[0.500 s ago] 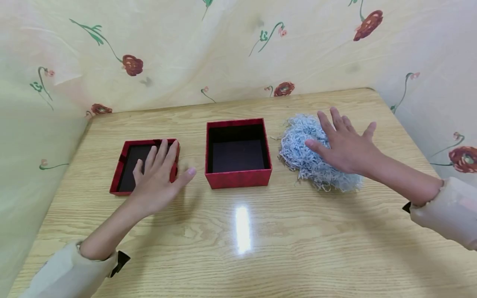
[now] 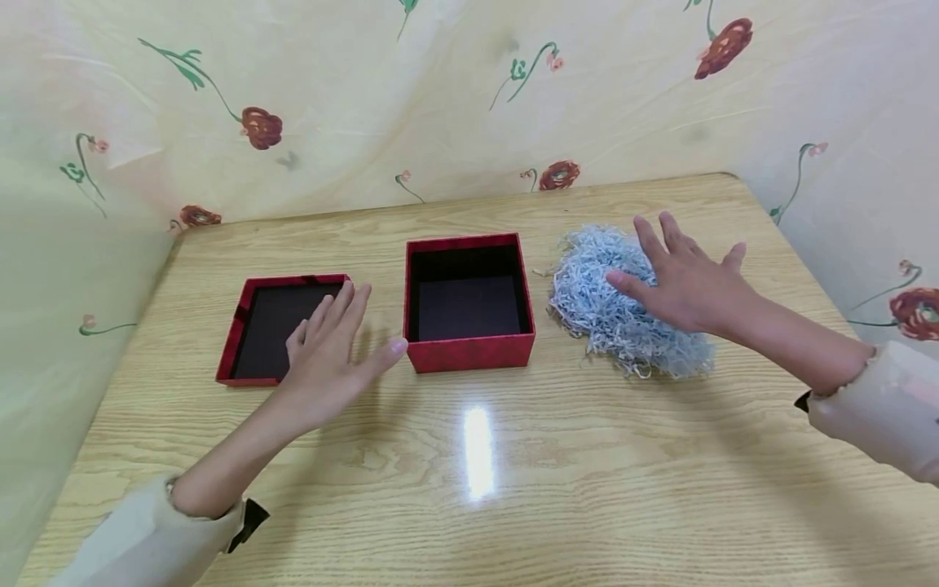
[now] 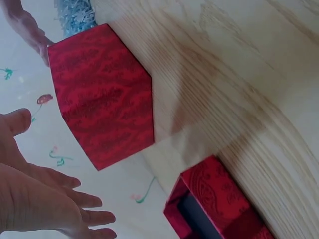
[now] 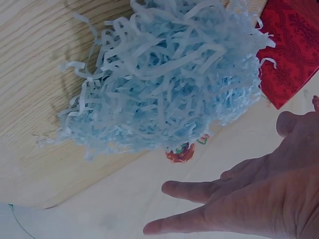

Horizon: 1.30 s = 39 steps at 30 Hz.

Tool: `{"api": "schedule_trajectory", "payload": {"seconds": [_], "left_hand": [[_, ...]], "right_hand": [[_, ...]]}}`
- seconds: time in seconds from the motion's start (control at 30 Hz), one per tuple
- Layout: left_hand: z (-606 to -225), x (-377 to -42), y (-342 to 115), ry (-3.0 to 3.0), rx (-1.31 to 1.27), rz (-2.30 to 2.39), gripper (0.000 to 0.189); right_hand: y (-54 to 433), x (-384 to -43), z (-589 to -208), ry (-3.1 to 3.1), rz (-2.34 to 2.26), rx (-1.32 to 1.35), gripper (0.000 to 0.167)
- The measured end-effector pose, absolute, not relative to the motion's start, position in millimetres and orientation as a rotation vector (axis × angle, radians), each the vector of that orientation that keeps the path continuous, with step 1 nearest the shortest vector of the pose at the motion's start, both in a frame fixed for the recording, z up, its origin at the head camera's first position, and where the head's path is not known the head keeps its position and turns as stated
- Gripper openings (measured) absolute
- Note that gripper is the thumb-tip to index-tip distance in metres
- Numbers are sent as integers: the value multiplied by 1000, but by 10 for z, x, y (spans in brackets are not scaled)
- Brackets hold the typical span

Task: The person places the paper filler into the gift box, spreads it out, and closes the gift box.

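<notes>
In the head view a red box point(image 2: 469, 355) with a dark inside stands at the middle of the table, its top uncovered. My left hand point(image 2: 323, 367) hovers between it and a shallow red lid point(image 2: 233, 346), which lies hollow side up at the left. The fingers are stretched out, with the thumb apart and nothing held. To the right of the box sits a heap of pale blue shredded paper point(image 2: 597, 285). Above its right part hangs my right hand point(image 2: 693, 289), fingers spread and holding nothing. The right wrist view shows the shredded paper point(image 4: 159, 84) apart from that hand point(image 4: 259, 189).
The light wood table point(image 2: 587, 481) reaches back to a cream curtain point(image 2: 330, 106) with printed red flowers. The curtain also flanks the table on both sides. A bright light reflection lies on the wood in front of the box.
My left hand has moved a little to the right, away from the lid and towards the box. The right hand has shifted slightly right. Box, lid and shredded paper have stayed in place.
</notes>
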<state>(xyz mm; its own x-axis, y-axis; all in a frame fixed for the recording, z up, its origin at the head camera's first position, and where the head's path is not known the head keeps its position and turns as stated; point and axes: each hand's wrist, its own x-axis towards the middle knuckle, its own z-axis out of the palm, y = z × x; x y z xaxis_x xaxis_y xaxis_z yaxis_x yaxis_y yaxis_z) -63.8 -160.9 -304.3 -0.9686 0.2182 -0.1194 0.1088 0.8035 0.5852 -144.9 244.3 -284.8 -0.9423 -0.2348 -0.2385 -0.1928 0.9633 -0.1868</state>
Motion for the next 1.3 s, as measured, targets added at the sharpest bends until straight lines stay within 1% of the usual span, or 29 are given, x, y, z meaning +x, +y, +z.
{"api": "schedule_trajectory", "payload": {"seconds": [0.2, 0.43, 0.7, 1.0, 1.17, 1.3], "left_hand": [[-3066, -641, -1575, 2797, 253, 986, 86], [-3070, -680, -1534, 2740, 234, 1211, 77], [-3101, -733, -1489, 2608, 252, 1454, 71], [-3150, -800, -1468, 2468, 163, 1619, 69], [-3164, -821, -1461, 2396, 138, 1650, 73], [-3180, -838, -1453, 2340, 115, 1670, 75]], "right_hand": [[2517, -1496, -2860, 2818, -194, -306, 90], [2564, -1530, -2893, 2789, -189, -303, 90], [2589, -1595, -2933, 2735, -396, -399, 89], [2584, -1663, -3000, 2706, -520, -425, 100], [2563, -1692, -3050, 2694, -560, -427, 107], [2550, -1718, -3100, 2671, -604, -438, 109]]}}
